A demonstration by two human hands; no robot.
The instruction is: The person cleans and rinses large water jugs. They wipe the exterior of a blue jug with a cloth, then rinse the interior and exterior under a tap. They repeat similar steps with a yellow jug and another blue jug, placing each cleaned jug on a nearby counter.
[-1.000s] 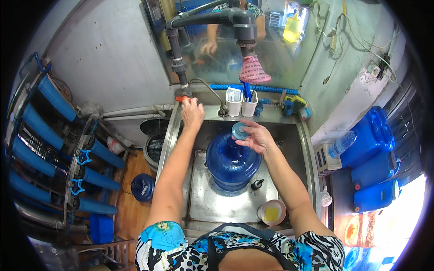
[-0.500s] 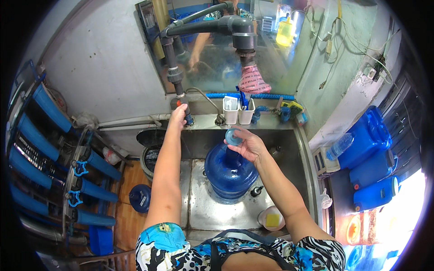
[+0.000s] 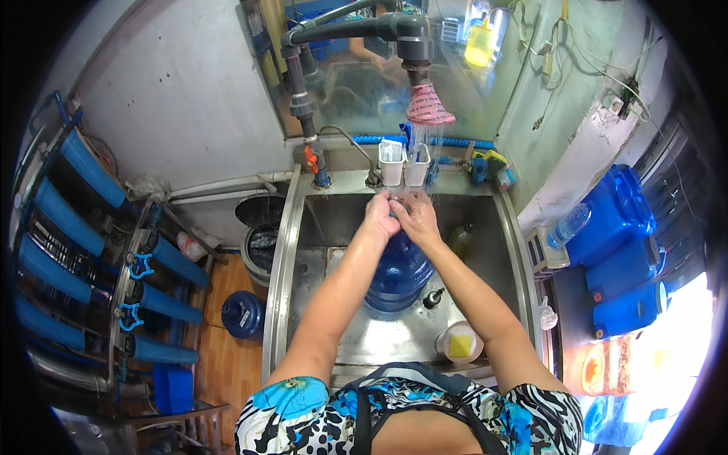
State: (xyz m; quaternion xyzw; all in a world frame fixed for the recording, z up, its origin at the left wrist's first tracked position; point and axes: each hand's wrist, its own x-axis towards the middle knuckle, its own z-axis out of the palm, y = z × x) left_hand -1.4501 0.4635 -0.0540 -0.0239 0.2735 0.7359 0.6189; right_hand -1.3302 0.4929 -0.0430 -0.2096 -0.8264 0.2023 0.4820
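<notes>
My left hand [image 3: 382, 216] and my right hand [image 3: 416, 218] meet above the mouth of a large blue water jug [image 3: 398, 277]. Their fingers are closed around a light blue bottle cap, mostly hidden between them. Water streams from a spout wrapped in pink printed plastic [image 3: 430, 105] and falls over the hands. The jug stands upright in a stainless steel sink [image 3: 356, 345], its neck covered by my hands. To the left, the red valve handle [image 3: 312, 159] on the grey pipe is untouched.
A small dark bottle [image 3: 434, 298] and a round container with a yellow sponge [image 3: 459, 346] sit in the sink. White holders [image 3: 391, 171] stand on the back ledge. Blue filter tubes [image 3: 64, 265] line the left; blue jerrycans [image 3: 614, 220] stand right. Another blue jug [image 3: 243, 315] is on the floor.
My left hand has let go of the red valve handle and joined my right hand at the cap. Water now runs from the spout. The view has shifted slightly.
</notes>
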